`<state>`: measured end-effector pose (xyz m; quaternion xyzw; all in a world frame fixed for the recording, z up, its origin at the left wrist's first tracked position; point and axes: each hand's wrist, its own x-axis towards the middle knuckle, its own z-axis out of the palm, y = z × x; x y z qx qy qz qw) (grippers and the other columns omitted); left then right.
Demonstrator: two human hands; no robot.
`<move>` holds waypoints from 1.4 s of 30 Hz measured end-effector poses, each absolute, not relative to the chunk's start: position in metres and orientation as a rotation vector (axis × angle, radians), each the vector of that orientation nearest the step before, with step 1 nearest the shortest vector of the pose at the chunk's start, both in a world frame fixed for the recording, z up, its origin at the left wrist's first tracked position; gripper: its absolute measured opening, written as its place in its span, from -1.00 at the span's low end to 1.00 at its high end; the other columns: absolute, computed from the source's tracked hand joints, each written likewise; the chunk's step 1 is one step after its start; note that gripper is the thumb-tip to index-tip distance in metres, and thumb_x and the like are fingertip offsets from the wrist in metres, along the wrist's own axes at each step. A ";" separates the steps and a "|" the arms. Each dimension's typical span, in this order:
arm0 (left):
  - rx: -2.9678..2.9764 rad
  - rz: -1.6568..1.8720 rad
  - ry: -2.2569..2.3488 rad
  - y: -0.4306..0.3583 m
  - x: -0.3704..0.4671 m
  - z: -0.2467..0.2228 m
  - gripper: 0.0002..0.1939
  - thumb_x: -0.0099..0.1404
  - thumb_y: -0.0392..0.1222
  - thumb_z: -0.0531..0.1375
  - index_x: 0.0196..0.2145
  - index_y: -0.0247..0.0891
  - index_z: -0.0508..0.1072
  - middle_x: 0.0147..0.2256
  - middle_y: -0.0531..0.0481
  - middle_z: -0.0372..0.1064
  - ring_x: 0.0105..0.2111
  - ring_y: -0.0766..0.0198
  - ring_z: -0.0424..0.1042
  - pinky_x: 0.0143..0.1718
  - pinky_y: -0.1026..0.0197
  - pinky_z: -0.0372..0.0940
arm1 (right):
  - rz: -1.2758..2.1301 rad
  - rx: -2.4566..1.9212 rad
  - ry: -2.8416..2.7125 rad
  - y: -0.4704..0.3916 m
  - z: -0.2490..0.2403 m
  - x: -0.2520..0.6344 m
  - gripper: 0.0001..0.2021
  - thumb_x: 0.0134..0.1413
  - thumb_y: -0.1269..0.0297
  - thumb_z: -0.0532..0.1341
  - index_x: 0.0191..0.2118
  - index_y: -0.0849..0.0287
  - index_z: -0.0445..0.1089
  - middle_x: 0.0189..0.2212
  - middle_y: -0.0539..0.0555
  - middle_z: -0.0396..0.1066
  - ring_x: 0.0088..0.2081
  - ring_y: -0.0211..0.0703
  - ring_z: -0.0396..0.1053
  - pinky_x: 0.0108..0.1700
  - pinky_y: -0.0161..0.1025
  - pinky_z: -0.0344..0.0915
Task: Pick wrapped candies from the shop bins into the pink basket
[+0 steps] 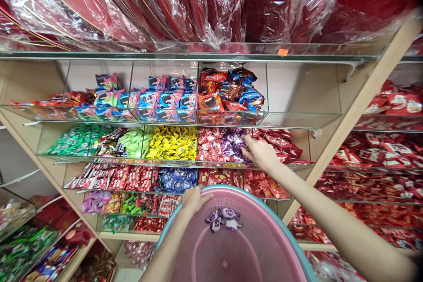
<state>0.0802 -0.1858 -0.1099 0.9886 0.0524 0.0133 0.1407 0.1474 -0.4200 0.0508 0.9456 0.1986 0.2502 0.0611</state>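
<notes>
My left hand (193,202) is closed over the far-left rim of a pink plastic basket (254,246), which is nested in a teal one (295,253). A few purple-and-white wrapped candies (228,219) lie inside, toward its far wall. Stretched out to a shelf compartment, my right hand (259,152) has its fingers curled around some purple-wrapped candies (233,145); their tips are partly hidden among the wrappers. Red-and-white wrapped candies (209,143) share that compartment, on the left. To the right, behind a glass divider, are red packets (280,141).
Glass-fronted shelves hold yellow candies (173,143), green candies (76,139), blue candies (176,179) and packaged cookies (168,99). A glass ledge (297,120) juts out above my right hand. A wooden upright (343,128) stands at the right. Plastic-wrapped red items (198,4) fill the top.
</notes>
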 end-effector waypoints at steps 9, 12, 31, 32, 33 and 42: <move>2.854 -0.014 0.129 -0.208 0.078 -0.109 -0.35 0.14 0.39 -0.07 -0.07 -0.11 0.38 -0.19 -0.14 0.47 -0.15 0.00 0.43 -0.19 0.12 0.26 | 0.206 3.055 1.001 -0.405 -0.041 0.074 -0.78 0.14 0.23 0.06 -0.10 0.14 0.22 -0.38 0.07 0.47 -0.34 -0.09 0.43 -0.43 -0.31 0.02; 2.840 -0.031 0.176 -0.223 0.071 -0.111 -0.37 0.14 0.36 -0.04 -0.04 -0.11 0.37 -0.15 -0.14 0.45 -0.11 0.01 0.41 -0.17 0.13 0.26 | 0.018 3.045 0.953 -0.405 -0.084 0.065 -0.78 0.13 0.28 0.07 -0.10 0.19 0.22 -0.32 0.14 0.47 -0.27 -0.04 0.43 -0.40 -0.29 0.04; 2.927 -0.081 0.192 -0.216 0.059 -0.111 -0.33 0.14 0.37 -0.06 -0.07 -0.18 0.40 -0.18 -0.21 0.46 -0.13 -0.02 0.42 -0.16 0.10 0.27 | -0.077 3.107 0.803 -0.410 -0.141 0.053 -0.77 0.15 0.32 0.05 -0.06 0.20 0.18 -0.29 0.16 0.47 -0.24 -0.02 0.44 -0.36 -0.28 0.12; 2.938 -0.069 0.174 -0.208 0.061 -0.109 -0.33 0.14 0.38 -0.06 -0.07 -0.18 0.40 -0.18 -0.21 0.46 -0.13 -0.02 0.42 -0.16 0.09 0.27 | -0.064 3.115 0.789 -0.400 -0.142 0.052 -0.77 0.16 0.32 0.04 -0.06 0.20 0.18 -0.29 0.16 0.47 -0.24 0.00 0.44 -0.37 -0.28 0.12; 2.947 -0.062 0.150 -0.201 0.062 -0.108 -0.33 0.14 0.37 -0.06 -0.06 -0.18 0.39 -0.18 -0.21 0.46 -0.13 -0.02 0.42 -0.16 0.09 0.27 | -0.050 3.121 0.771 -0.391 -0.142 0.052 -0.77 0.16 0.33 0.03 -0.05 0.20 0.17 -0.29 0.16 0.47 -0.24 0.00 0.44 -0.37 -0.28 0.12; 2.903 -0.028 -0.063 -0.168 0.084 -0.117 -0.34 0.11 0.38 -0.03 -0.09 -0.17 0.41 -0.14 -0.17 0.45 -0.10 0.00 0.40 -0.14 0.12 0.27 | 0.037 3.097 0.601 -0.341 -0.145 0.050 -0.79 0.20 0.38 -0.02 -0.07 0.18 0.18 -0.33 0.15 0.48 -0.27 -0.03 0.46 -0.39 -0.30 0.12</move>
